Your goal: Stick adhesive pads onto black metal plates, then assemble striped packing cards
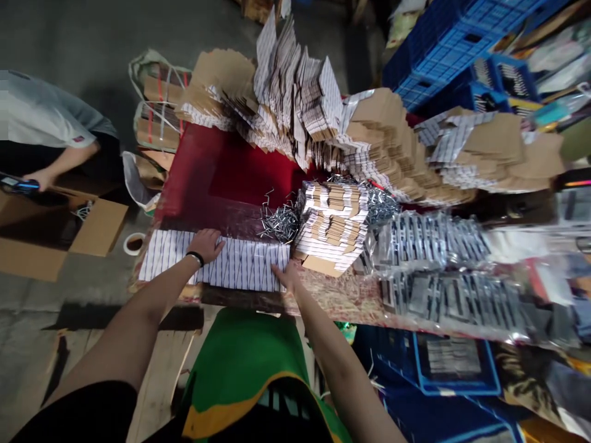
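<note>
My left hand [205, 245] lies flat on top of a long row of white cards with black stripes [240, 264]. My right hand [287, 276] touches the row's right end, but its grip is hard to make out. Just beyond that end stands a stack of white and kraft-brown cards [330, 221]. A loose heap of metal staples [279, 223] sits behind the row on a dark red table cover [231, 172]. Fanned piles of striped and kraft cards [295, 101] curve around the far side.
Clear plastic bags of packed cards [443, 289] lie to the right. Blue plastic crates [443, 55] stand at the far right. At the left, a co-worker [46, 117] holds a dark device [18, 183] over a cardboard box [60, 237]. A tape roll [133, 243] lies on the floor.
</note>
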Motion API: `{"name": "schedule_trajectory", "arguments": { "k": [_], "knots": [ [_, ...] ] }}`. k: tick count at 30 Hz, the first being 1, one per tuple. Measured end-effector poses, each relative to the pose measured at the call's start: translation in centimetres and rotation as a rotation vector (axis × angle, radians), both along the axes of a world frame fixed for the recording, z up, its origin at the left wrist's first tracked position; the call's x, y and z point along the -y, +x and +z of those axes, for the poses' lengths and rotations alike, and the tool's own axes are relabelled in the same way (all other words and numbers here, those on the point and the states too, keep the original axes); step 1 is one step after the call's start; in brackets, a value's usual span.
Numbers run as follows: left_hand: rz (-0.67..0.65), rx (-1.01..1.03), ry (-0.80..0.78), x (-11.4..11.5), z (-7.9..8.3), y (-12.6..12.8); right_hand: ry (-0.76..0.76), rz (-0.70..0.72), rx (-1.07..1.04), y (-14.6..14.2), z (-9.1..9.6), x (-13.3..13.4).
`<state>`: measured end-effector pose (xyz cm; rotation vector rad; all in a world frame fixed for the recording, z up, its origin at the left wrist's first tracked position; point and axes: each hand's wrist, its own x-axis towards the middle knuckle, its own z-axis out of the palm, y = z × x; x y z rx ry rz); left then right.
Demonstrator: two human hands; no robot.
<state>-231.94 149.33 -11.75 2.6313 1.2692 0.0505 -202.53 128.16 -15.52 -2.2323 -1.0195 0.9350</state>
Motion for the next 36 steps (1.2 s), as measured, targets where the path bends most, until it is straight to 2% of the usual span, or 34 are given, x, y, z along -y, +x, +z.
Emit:
{"name": "schedule_trajectory", "arguments": {
  "k": [6, 13, 18, 22, 25, 27, 29, 31, 33, 35, 36],
  "knots": [
    [-0.033, 0.004, 0.01, -0.2, 0.2, -0.5, 0.021, 0.015, -0.046, 0.2, 0.2, -0.3],
    [-0.028, -0.051, 0.019, -0.2, 0.4, -0.2, -0.051, 0.038, -0.078, 0.4, 0.4, -0.4],
    [-0.02, -0.09, 0.041, 0.1, 0.8, 0.2, -0.011, 0.087, -0.07, 0.8, 0.6, -0.4],
    [-0.008, -0.028, 0.118, 2.8, 1.1, 2.6, -0.077, 0.077, -0.041, 0.6, 1.0, -0.7],
    [-0.106, 0.027, 0.092, 6.4, 1.0, 5.9, -0.13, 0.092, -0.01, -0.1, 1.7, -0.8],
    [-0.167, 0.007, 0.046, 8.5, 1.2, 7.8, -0.144, 0.118, 0.03, -0.1, 2.6, -0.1],
    [-0.143, -0.023, 0.029, 9.8, 1.8, 9.1, -0.08, 0.123, 0.083, 1.0, 3.6, 1.5],
    [-0.063, -0.01, 0.033, 10.4, 2.7, 10.1, 0.043, 0.024, 0.151, 3.6, 4.6, 3.9],
    [0.006, 0.106, 0.037, 10.8, 3.6, 11.9, 0.114, -0.207, 0.245, 7.3, 5.4, 6.2],
    [0.016, 0.296, 0.021, 11.7, 4.2, 15.3, 0.078, -0.427, 0.342, 11.4, 6.0, 7.6],
    [0.006, 0.381, -0.007, 12.3, 4.4, 17.7, 0.039, -0.463, 0.365, 13.3, 6.1, 7.8]
  ]
}}
